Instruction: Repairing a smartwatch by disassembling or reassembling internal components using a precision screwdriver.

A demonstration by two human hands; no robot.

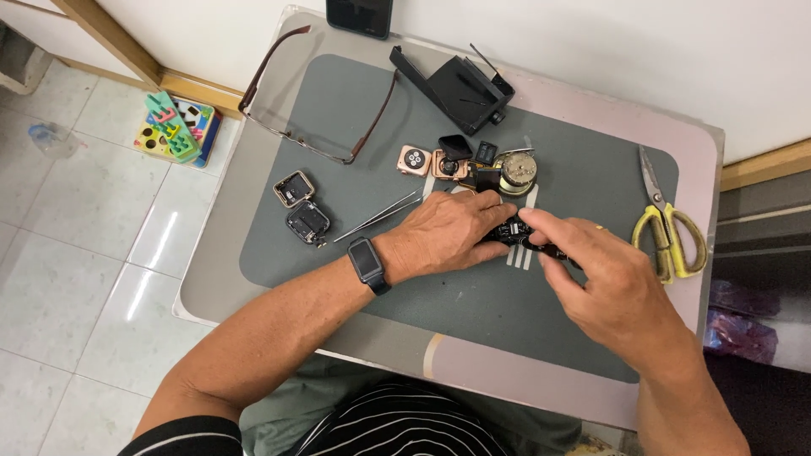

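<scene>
My left hand [452,232] and my right hand [604,279] meet over the grey work mat [338,118], both pinching a small black part [514,233] between their fingertips. My left wrist wears a black band [367,264]. Just beyond the hands lie a rose-gold watch case [415,160], a second opened case [449,166], small black pieces and a round metal part [517,171]. Left of my left hand rest tweezers [378,217], another square watch case [293,188] and a dark watch module [307,222].
Eyeglasses [291,101] lie at the mat's far left. A black holder [456,84] stands at the back, a dark phone [359,15] at the table's far edge. Yellow-handled scissors [667,224] sit on the right. Colourful toy blocks [176,127] are on the tiled floor.
</scene>
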